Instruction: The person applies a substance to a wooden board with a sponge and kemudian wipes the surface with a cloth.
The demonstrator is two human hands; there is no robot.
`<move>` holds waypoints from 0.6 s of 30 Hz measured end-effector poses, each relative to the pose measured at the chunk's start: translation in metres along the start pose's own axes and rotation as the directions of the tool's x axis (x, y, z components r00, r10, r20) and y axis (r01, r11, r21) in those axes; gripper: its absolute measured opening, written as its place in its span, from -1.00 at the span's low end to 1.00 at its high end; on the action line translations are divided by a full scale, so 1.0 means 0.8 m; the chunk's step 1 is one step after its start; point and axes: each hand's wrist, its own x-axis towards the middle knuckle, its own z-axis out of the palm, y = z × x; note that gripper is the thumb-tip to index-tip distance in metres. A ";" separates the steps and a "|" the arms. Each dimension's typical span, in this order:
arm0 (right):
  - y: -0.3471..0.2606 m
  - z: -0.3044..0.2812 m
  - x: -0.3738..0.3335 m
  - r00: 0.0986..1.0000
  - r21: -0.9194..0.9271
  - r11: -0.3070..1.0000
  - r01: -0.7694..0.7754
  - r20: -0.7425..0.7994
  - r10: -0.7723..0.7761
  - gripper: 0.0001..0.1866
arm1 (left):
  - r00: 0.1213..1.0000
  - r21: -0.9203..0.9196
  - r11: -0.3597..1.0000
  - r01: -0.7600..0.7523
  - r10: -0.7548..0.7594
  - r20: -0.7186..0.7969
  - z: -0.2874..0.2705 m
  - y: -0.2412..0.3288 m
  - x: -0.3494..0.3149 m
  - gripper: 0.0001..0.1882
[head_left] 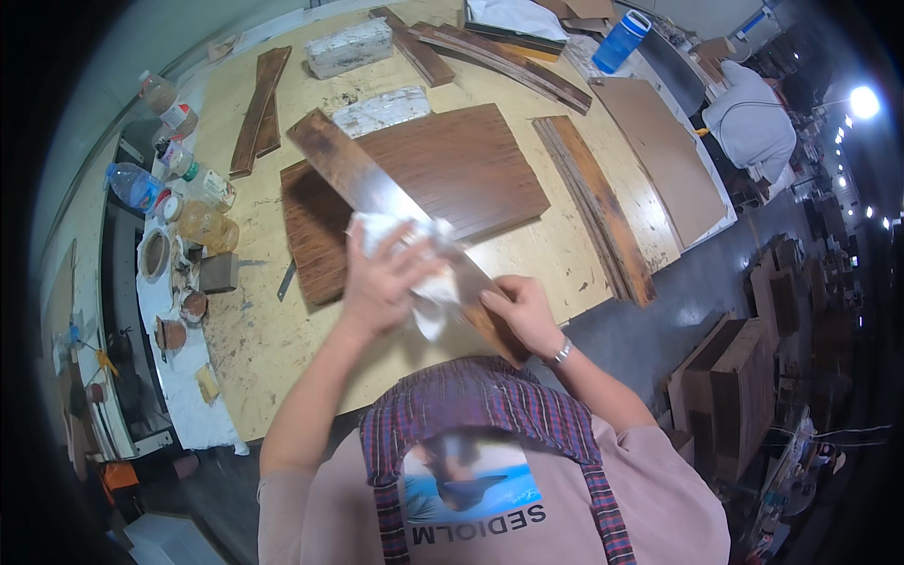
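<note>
A long, narrow wooden plank (pixel 330 160) slants across the middle, its far end above a wide dark-brown wooden panel (pixel 461 165) on the table. Its near end reaches close to my apron. My left hand (pixel 375 284) presses a crumpled white cloth (pixel 433 311) onto the plank's face, with fingers curled over it and slightly blurred. Near the lower end, my right hand (pixel 525 315) grips the plank by its edge, thumb on top. A shiny, wet-looking patch shows on the plank just beyond the cloth.
Further planks lie on the pale table (pixel 254 348): a crossed pair (pixel 259 113) at left, a stack (pixel 598 207) at right, several at the back. Two whitish wrapped blocks (pixel 348 49) sit beyond the panel. Bottles and jars (pixel 207 226) line the left edge; a blue bottle (pixel 621 42) stands back right.
</note>
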 end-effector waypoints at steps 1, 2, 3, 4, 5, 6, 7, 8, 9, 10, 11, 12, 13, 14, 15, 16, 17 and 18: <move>0.004 -0.009 -0.009 0.999 -0.052 0.997 0.053 0.000 -0.053 -0.71 | 0.994 0.016 1.000 0.020 -0.019 -0.104 0.002 -0.035 -0.003 -0.64; 0.009 -0.016 -0.019 0.995 -0.100 0.990 0.104 0.008 -0.103 -0.72 | 0.985 0.025 0.997 0.072 -0.067 -0.159 -0.008 -0.063 -0.002 -0.66; 0.012 -0.023 -0.030 0.997 -0.110 0.991 0.075 0.012 -0.075 -0.72 | 0.972 -0.002 0.992 0.126 -0.124 -0.200 -0.018 -0.094 0.000 -0.67; 0.015 -0.029 -0.040 0.999 -0.115 0.992 0.051 0.022 -0.049 -0.73 | 0.918 -0.043 0.982 0.184 -0.187 -0.349 -0.021 -0.122 -0.005 -0.68; 0.017 -0.034 -0.050 0.999 -0.121 0.992 0.031 0.033 -0.027 -0.73 | 0.869 -0.131 0.972 0.195 -0.233 -0.436 -0.033 -0.153 -0.010 -0.68; 0.021 -0.038 -0.058 0.999 -0.107 0.994 -0.004 0.041 0.008 -0.73 | 0.766 -0.395 0.832 0.390 -0.531 -0.362 -0.032 -0.195 -0.033 -0.69; 0.028 -0.039 -0.064 0.998 -0.091 0.995 -0.038 0.053 0.043 -0.72 | 0.605 -0.611 0.587 0.531 -0.768 -0.211 -0.031 -0.223 -0.054 -0.71; 0.038 -0.041 -0.069 0.995 -0.076 0.994 -0.083 0.045 0.086 -0.71 | 0.534 -0.833 0.396 0.387 -0.833 -0.148 -0.033 -0.220 -0.049 -0.72; 0.046 -0.040 -0.073 0.999 -0.126 0.991 -0.042 0.008 0.043 -0.72 | 0.478 -0.966 0.167 0.195 -0.877 -0.055 -0.034 -0.211 -0.051 -0.73; 0.046 -0.037 -0.073 1.000 -0.142 0.990 -0.009 -0.023 0.006 -0.72 | 0.449 -0.997 -0.069 -0.020 -0.892 0.053 -0.037 -0.198 -0.050 -0.74; 0.043 -0.031 -0.073 0.998 -0.156 0.987 0.024 -0.045 -0.032 -0.72 | 0.469 -0.980 -0.189 -0.068 -0.873 0.136 -0.037 -0.176 -0.052 -0.78; 0.042 -0.026 -0.072 0.996 -0.174 0.983 0.049 -0.069 -0.062 -0.72 | 0.493 -0.942 -0.316 -0.110 -0.841 0.224 -0.030 -0.147 -0.050 -0.82; 0.047 -0.021 -0.071 0.996 -0.179 0.982 0.056 -0.060 -0.068 -0.70 | 0.494 -0.947 -0.320 -0.035 -0.829 0.261 -0.024 -0.118 -0.039 -0.83; 0.049 -0.016 -0.070 0.996 -0.164 0.985 0.054 -0.063 -0.066 -0.70 | 0.490 -0.946 -0.322 0.037 -0.819 0.298 -0.018 -0.092 -0.028 -0.84; 0.049 -0.010 -0.069 0.996 -0.151 0.987 0.054 -0.065 -0.064 -0.69 | 0.504 -0.939 -0.334 0.079 -0.800 0.326 -0.012 -0.074 -0.022 -0.84; 0.049 -0.006 -0.067 0.995 -0.140 0.989 0.055 -0.070 -0.066 -0.69 | 0.518 -0.932 -0.343 0.119 -0.779 0.353 -0.007 -0.058 -0.015 -0.83; 0.052 -0.002 -0.066 0.996 -0.144 0.988 0.051 -0.066 -0.061 -0.62 | 0.511 -0.918 -0.381 0.106 -0.772 0.379 -0.007 -0.040 -0.007 -0.85; 0.049 0.001 -0.065 0.994 -0.190 0.979 0.067 -0.067 -0.081 -0.59 | 0.513 -0.939 -0.335 0.077 -0.794 0.326 0.006 -0.033 -0.008 -0.84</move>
